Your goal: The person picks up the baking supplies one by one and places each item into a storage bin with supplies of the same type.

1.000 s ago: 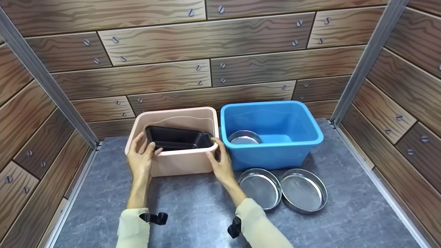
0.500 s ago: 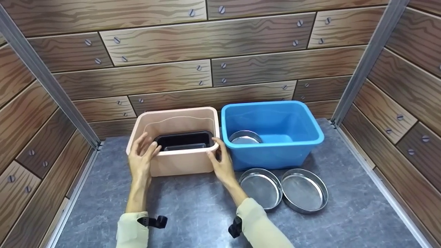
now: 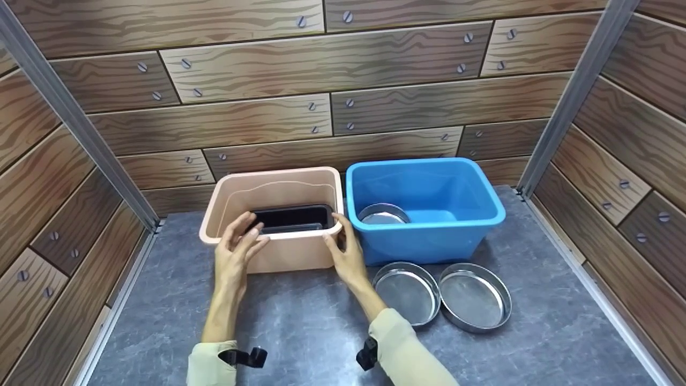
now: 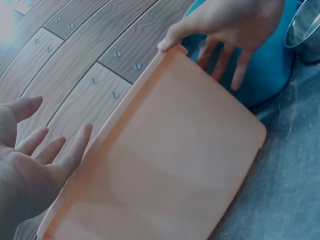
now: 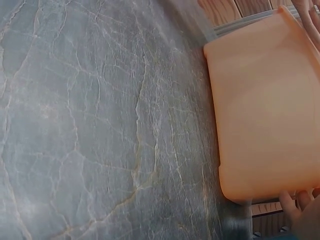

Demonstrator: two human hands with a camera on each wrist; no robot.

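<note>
A pink plastic bin [image 3: 292, 256] stands on the grey table at the left, with a black rectangular loaf pan [image 3: 292, 215] lying low inside it. My left hand [image 3: 236, 262] hovers at the bin's front rim, fingers spread and loosely bent, holding nothing. In the left wrist view the same left hand [image 4: 35, 162] shows beside the rim. The right hand [image 3: 348, 262] holds the bin's front right corner, thumb at the rim and fingers down along the side wall. In the right wrist view the bin's front wall [image 5: 265, 110] fills the right side.
Close on the right stands a blue bin [image 3: 418, 244] with a round metal pan [image 3: 383, 216] inside. Before it, two more round metal pans, one left [image 3: 407, 295] and one right [image 3: 476, 297], sit side by side. Wood-patterned walls [image 3: 257, 120] enclose the table.
The black loaf pan, tilted near the rim earlier, has settled lower in the pink bin. My left hand has drawn off the left rim and shifted right. The right hand has stayed at the corner.
</note>
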